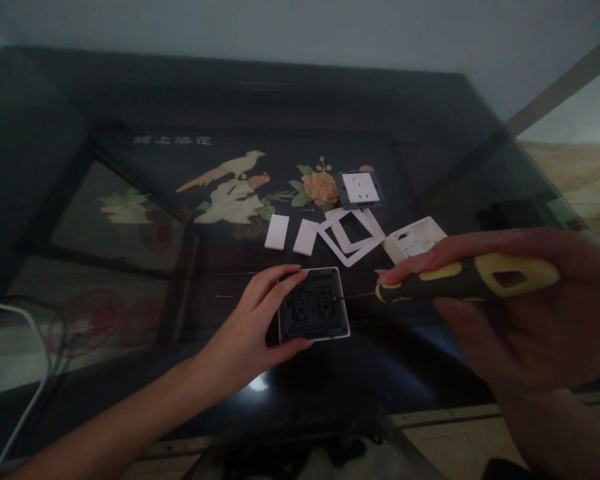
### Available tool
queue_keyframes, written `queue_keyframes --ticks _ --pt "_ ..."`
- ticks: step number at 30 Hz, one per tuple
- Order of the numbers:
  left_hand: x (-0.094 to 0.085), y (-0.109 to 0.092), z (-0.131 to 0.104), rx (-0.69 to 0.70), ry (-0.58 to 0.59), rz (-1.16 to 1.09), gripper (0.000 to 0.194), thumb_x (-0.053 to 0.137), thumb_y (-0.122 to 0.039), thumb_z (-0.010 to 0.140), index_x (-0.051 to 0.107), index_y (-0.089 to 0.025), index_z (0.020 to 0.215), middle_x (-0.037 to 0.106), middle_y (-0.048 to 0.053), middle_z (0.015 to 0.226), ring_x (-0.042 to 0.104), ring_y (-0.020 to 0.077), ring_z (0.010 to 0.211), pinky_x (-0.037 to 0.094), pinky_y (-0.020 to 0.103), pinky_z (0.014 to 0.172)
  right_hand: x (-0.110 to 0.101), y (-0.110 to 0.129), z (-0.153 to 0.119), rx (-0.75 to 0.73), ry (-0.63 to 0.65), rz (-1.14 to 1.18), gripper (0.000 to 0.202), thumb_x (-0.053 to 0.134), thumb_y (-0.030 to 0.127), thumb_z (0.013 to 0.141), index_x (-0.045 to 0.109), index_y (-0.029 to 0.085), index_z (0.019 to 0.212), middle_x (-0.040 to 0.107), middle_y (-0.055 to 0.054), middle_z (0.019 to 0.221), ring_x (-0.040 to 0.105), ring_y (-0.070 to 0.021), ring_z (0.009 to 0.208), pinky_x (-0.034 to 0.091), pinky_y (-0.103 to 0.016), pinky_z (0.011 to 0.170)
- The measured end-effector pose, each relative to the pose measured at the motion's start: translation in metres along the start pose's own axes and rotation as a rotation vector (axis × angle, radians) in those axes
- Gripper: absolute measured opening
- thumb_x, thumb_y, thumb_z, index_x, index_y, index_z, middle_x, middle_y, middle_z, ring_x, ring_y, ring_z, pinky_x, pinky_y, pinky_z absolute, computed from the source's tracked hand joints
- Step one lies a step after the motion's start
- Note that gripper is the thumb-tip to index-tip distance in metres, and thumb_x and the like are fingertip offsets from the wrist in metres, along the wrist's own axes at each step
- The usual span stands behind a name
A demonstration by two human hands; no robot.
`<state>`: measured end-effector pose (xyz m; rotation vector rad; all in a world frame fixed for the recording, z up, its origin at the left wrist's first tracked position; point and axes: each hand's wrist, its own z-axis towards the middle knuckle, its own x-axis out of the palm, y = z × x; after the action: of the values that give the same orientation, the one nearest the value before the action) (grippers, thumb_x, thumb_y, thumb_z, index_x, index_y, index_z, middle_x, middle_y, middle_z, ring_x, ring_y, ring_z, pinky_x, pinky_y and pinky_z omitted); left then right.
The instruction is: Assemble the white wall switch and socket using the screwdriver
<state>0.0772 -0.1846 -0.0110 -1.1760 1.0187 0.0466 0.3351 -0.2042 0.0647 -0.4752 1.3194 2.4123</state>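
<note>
- Braced the switch module (314, 313) and its white surround (349, 327) with the left hand (245, 320), spread across the left side, fingers at the far edge and thumb at the near one.
- Gripped the yellow-and-black screwdriver (470, 280) in the right hand (545, 333), with an extended finger along the handle and the shaft pointed left.
- Brought the screwdriver's tip to the fixing point (336, 299) at the module's right edge. Could not make out the screw head's fit, nor the direction of turn.
- Had the module low on the glass tabletop (380, 373), near the middle, in front of two white rocker plates (277, 232) (306, 237).
- Showed a socket module (363, 188) farther back, above two overlapping white frames (347, 262) (373, 223), with an open white box (423, 237) to their right, partly behind the right hand.
- Also showed two loose screws (306, 211) (225, 297), one behind the rocker plates, the other left of the module.
- Seemed to be at the step of working a screw at that right edge.
- Called, by judgement, for a seated tip, a shaft better aligned with the screw and firm left-hand bracing against twist or slip.
</note>
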Motion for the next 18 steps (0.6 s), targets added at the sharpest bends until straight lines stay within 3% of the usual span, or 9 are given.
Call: queue_keyframes --ticks 3,10,18 --pt "0.001 0.001 0.0 0.006 -0.009 -0.001 0.072 0.069 -0.026 0.083 0.031 -0.031 0.143 0.037 0.01 0.147 0.039 0.0316 0.137 0.037 0.056 0.114 -0.001 0.011 0.018 -0.086 0.194 -0.008 0.036 0.067 0.009 0.08 0.058 0.025 0.111 0.073 0.001 0.086 0.072 -0.0148 0.075 0.061 -0.028 0.069" --pt "0.002 0.001 0.0 0.015 -0.025 -0.012 0.071 0.07 -0.027 0.083 0.032 -0.032 0.143 0.037 0.01 0.147 0.036 0.031 0.14 0.032 0.057 0.117 -0.001 0.007 0.044 -0.297 0.499 -0.126 0.045 0.058 0.016 0.088 0.052 0.029 0.131 0.071 0.001 0.112 0.068 -0.0143 0.095 0.059 -0.03 0.084" --pt "0.003 0.003 0.0 0.012 -0.029 -0.014 0.075 0.07 -0.025 0.082 0.031 -0.033 0.145 0.037 0.011 0.148 0.038 0.0337 0.139 0.035 0.06 0.114 -0.016 0.02 0.052 -0.271 0.588 -0.208 0.052 0.05 0.018 0.094 0.044 0.036 0.143 0.062 0.003 0.136 0.062 -0.0176 0.12 0.056 -0.035 0.097"
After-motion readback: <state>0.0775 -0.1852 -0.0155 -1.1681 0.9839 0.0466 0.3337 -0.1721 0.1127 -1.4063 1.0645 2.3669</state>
